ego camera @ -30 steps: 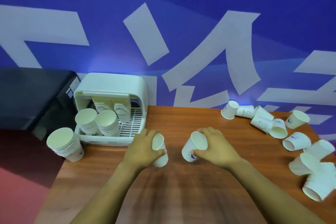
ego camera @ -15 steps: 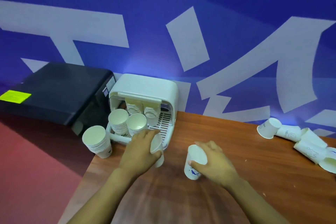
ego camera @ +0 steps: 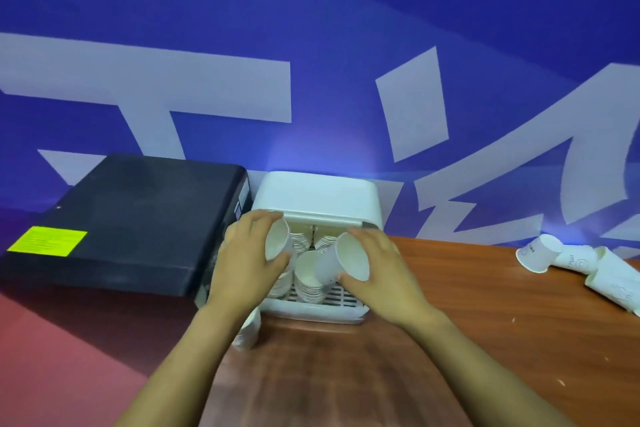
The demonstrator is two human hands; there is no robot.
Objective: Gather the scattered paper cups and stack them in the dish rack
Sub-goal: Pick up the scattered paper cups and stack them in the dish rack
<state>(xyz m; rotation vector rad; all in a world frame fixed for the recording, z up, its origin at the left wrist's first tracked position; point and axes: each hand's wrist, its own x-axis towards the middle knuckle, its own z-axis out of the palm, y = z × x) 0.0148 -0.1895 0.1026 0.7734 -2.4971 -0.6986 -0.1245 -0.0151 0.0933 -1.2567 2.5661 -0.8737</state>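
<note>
Both hands are at the mouth of the dish rack (ego camera: 317,196), which sits at the bench's (ego camera: 467,305) far edge: the left hand (ego camera: 247,260) has its fingers wrapped round a paper cup (ego camera: 277,240) at about 10 o'clock from the stacks, and the right hand (ego camera: 375,269) grips a second cup (ego camera: 341,262) tilted just above the front stack of cups (ego camera: 308,279). This looks like the stacking step, so each cup needs turning mouth-up and seating squarely into a stack. Loose cups (ego camera: 538,252) lie on their sides at 3 o'clock, well apart from the rack and yet to be gathered.
</note>
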